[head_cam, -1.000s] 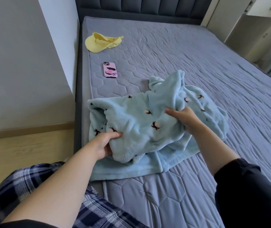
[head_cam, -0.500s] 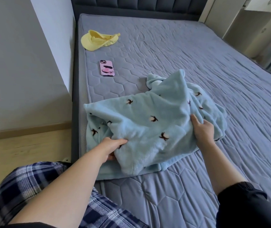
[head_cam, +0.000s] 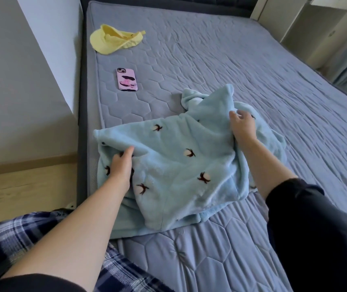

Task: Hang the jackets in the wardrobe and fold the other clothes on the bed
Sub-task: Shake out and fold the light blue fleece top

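Light-blue fleece garment with small dark-and-white flower motifs (head_cam: pixel 178 165): it lies bunched and partly doubled over on the grey quilted bed (head_cam: pixel 252 70), at the bed's near left corner, one edge reaching almost to the bed's left side. It is on the bed because that is where the task has the non-jacket clothes folded, and the flat mattress gives a surface to smooth it against.

The left grip (head_cam: pixel 121 165) is clenched on the garment towards the bed's left edge. The thumb lies on top of a raised flap and the fingers are tucked beneath it, probably to pin or lift that corner. The right grip (head_cam: pixel 243 128) grasps a raised ridge of the same cloth further towards the bed's middle, with the fingers curled over the fabric. Holding two separated points looks meant to draw the top layer taut and open it out. I judge the folding barely begun, since the heap is uneven and a twisted part pokes out towards the bed's head.

Further up the bed's left side lies a pink-cased phone (head_cam: pixel 126 79), apart from the garment, and beyond it, near the head end, a pale yellow cloth cap (head_cam: pixel 113 40). Both are well out of the working area.
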Available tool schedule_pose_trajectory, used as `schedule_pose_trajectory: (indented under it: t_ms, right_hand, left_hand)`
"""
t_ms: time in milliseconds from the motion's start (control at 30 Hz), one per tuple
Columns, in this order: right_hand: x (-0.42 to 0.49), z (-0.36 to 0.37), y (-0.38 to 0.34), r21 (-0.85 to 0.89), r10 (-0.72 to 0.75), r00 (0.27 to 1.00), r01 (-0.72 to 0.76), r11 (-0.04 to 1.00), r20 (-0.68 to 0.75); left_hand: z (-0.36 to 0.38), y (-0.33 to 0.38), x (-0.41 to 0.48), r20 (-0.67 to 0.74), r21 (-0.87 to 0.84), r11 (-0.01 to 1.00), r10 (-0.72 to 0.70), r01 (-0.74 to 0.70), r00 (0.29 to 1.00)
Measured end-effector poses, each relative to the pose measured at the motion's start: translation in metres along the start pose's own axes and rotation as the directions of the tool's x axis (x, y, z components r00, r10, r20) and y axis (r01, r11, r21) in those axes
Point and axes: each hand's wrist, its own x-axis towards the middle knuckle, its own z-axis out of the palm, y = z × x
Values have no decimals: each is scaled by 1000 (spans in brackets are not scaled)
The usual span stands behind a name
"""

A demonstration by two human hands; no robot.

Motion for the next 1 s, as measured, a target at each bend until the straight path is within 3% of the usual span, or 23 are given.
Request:
schedule_pose_trajectory:
  t_ms: [100,167,200,333,400,467,500,533,567,600,633,667,700,733,800,867,900,1000]
  right_hand:
    - [22,6,-9,135,112,980,-135,982,167]
    - [32,8,-5,27,115,980,-121,992,159]
    - [37,6,-2,-14,104,991,-103,995,82]
    - [42,-10,10,-191,144,963,-189,963,-227]
    - [40,-4,11,-263,46,964,-118,958,-263]
    - [30,9,1,-332,-219,933,118,936,-285]
    - [22,18,-5,-404,-390,883,267,875,-260]
    - [11,28,-12,-467,-543,813,404,787,-211]
    - [-2,42,-17,-490,-651,750,527,695,-116]
    - [-15,57,-17,-491,-736,676,653,577,34]
    - [-27,73,-13,-471,-780,574,775,422,247]
    - [-36,87,-7,-445,-728,473,859,254,497]
    - [-40,96,1,-423,-590,411,897,126,695]
    - [-36,101,8,-448,-447,427,892,64,786]
    - [-17,98,11,-633,-282,641,763,132,714]
    - [-3,93,7,-776,-194,827,562,286,528]
    - [-2,95,3,-798,-191,859,512,319,475]
    - [-23,118,-11,-756,-298,825,561,337,480]
  left_hand:
    - [-6,11,17,157,-275,952,-95,136,983]
    - [-12,15,29,124,-334,933,-94,131,988]
    - [-15,15,35,64,-323,940,-96,111,993]
    - [-24,9,34,-254,-78,991,-121,104,960]
    - [-21,7,28,-357,124,992,43,2,933]
    - [-18,13,22,-426,326,920,346,-215,836]
    - [-16,18,19,-405,449,821,538,-352,739]
    - [-12,24,16,-293,580,653,726,-488,623]
    - [-4,27,12,-89,677,431,852,-596,515]
    - [4,27,11,166,709,196,887,-678,431]
    - [11,24,10,403,703,8,819,-711,408]
    - [16,18,10,556,709,-97,686,-699,469]
    - [16,8,14,605,747,-138,546,-650,579]
    - [13,0,22,574,803,-134,439,-581,692]
    - [0,-8,38,473,876,-58,307,-479,826]
    - [-11,-7,49,433,893,-7,288,-450,854]
    - [-14,-6,53,428,893,4,306,-451,850]
    - [-15,-12,52,429,882,-2,416,-471,802]
